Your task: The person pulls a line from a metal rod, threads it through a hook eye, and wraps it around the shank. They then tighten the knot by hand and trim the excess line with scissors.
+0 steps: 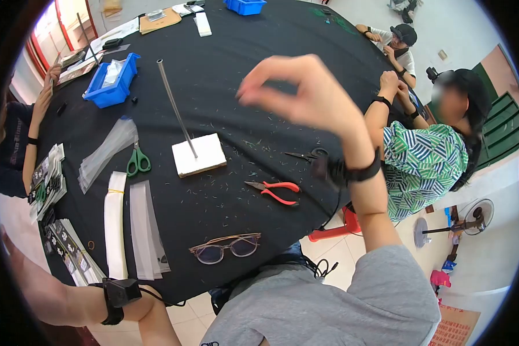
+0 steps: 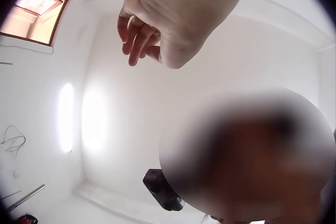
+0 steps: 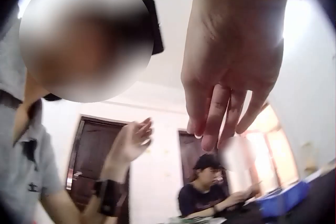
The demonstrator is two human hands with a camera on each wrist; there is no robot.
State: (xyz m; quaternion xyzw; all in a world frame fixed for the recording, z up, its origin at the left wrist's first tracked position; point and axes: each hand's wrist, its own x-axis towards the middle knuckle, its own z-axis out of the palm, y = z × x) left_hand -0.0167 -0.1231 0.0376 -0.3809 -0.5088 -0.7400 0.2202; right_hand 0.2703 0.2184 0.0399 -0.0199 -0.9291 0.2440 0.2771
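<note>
Right hand (image 1: 324, 95) and left hand (image 2: 165, 27) were raised, fingers loosely bent; the rod (image 1: 177, 109) stood between them on its block (image 1: 210, 151).

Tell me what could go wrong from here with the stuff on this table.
The rod stands tall on a small white base, so a sweep of the raised right hand might knock it over. The glasses lie near the edge of the table; a careless elbow could push them off. The red pliers sit fairly near that edge too and might get nudged down.
</note>
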